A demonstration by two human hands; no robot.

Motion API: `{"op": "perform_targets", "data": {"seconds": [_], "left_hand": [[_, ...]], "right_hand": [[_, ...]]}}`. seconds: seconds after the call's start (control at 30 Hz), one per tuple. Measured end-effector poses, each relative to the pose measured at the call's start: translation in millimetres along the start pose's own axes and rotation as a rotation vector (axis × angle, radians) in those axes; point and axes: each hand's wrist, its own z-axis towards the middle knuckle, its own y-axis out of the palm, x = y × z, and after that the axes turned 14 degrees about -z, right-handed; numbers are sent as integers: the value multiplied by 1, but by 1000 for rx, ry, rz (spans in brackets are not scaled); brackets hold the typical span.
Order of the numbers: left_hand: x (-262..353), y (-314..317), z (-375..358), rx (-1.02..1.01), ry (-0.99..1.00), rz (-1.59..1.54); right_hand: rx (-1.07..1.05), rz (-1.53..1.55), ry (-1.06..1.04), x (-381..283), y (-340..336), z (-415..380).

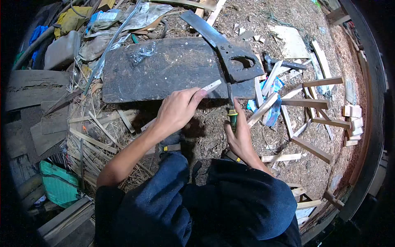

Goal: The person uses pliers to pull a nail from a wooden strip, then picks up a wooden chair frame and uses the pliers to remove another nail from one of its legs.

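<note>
My left hand point(180, 108) is closed on a short pale wood strip point(212, 85), whose end sticks out over the front edge of a dark wooden board point(164, 70). To its right, my right hand point(240, 138) grips a tool with a green and yellow handle point(233, 116). The tool's narrow metal shaft points up and away, its tip over the board near the saw. A hand saw point(224, 45) lies across the board's right part, its dark handle toward the right edge.
A hammer point(284, 64) lies right of the board. Farther right stand joined wooden strips point(306, 103) and a stack of small blocks point(353, 119). Loose sticks point(96, 142) and a green container point(59, 184) are at the left. Shavings cover the ground.
</note>
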Motion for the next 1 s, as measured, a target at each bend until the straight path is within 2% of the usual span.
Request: {"op": "perform_targets", "data": {"seconds": [0.03,0.1,0.23,0.3,0.37,0.43,0.5,0.57,0.63,0.67,0.8,0.87,0.97,1.0], "left_hand": [[0,-3,1,-32,-39,-23],[-3,-5,3,-65,-76,-47],[-9,-8,2,11,18,54],[-12,-11,2,38,56,95],[-18,-18,5,-25,85,-11],[-14,-24,6,-52,52,-78],[-7,-32,6,-107,-67,-162],[-14,-35,9,-105,-50,-180],[-19,-37,11,-51,64,-3],[-21,-38,11,-4,189,91],[-24,-39,9,103,233,177],[-25,-42,8,152,360,412],[-35,-43,8,233,438,431],[-35,-44,7,240,432,419]], "right_hand": [[1,0,2,2,1,-2],[-187,307,248,-1,1,-2],[-171,179,263,-12,-8,5],[-126,150,171,-8,-8,7],[-109,109,166,-6,-10,9],[-94,69,160,-9,-14,14],[-41,-28,93,-17,-24,25],[-32,-64,95,-28,-30,38],[-14,-242,39,-32,-30,49],[10,-310,-12,-34,-27,55],[84,-504,-129,-37,-13,80],[69,-537,-144,-37,-7,87],[108,-620,-175,-39,-1,92],[193,-609,-228,-43,-4,93]]}}
